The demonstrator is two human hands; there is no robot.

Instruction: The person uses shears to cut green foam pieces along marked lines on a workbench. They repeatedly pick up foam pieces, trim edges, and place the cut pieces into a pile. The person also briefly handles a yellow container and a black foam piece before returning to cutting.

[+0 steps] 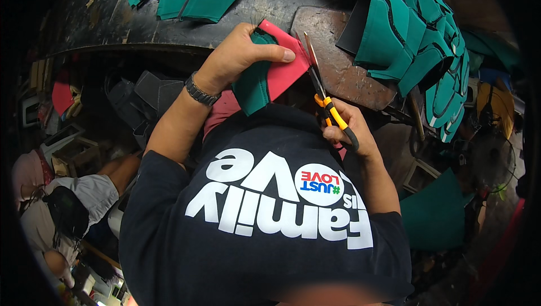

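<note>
Pinching: my left hand (241, 53), one pink-and-green piece (286, 75)
Scissors (338, 116): one pair, gripped in my right hand (353, 128)
Watch (202, 91): one, left wrist

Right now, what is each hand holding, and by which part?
The left hand pinches the red-green piece by its upper part, thumb on the red face; the right hand holds the scissors by their yellow-black handles.

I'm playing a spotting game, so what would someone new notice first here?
Probably the bright pink piece in the left hand, near the top middle. Next, the yellow-handled scissors in the right hand, just right of the pink piece. Then the green pieces heaped at the upper right.
</note>
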